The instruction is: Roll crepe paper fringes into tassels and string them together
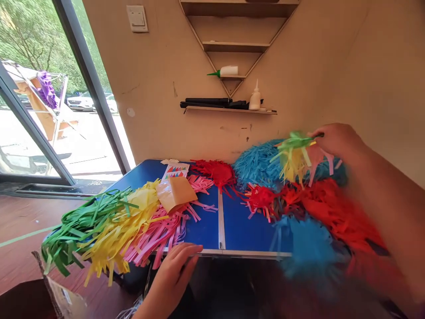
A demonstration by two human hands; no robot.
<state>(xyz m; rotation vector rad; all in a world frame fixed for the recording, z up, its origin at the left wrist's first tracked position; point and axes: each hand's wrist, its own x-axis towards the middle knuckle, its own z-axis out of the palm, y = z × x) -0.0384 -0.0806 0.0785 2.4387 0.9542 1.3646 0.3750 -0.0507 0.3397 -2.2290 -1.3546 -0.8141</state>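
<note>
My right hand is raised at the right, fingers closed on a small tassel of green, yellow and pink paper strips. It hangs over the blue and red paper pom-poms at the back of the blue folding table. My left hand lies flat with fingers stretched on the table's front edge, touching the pink fringe. Beside the pink lie yellow fringe and green fringe. A brown paper piece rests on them.
A red pom-pom and a blurred blue one fill the table's right side. A card with coloured triangles lies at the back. Wall shelves hold glue bottles and a black tool. A cardboard box stands at the lower left beside a glass door.
</note>
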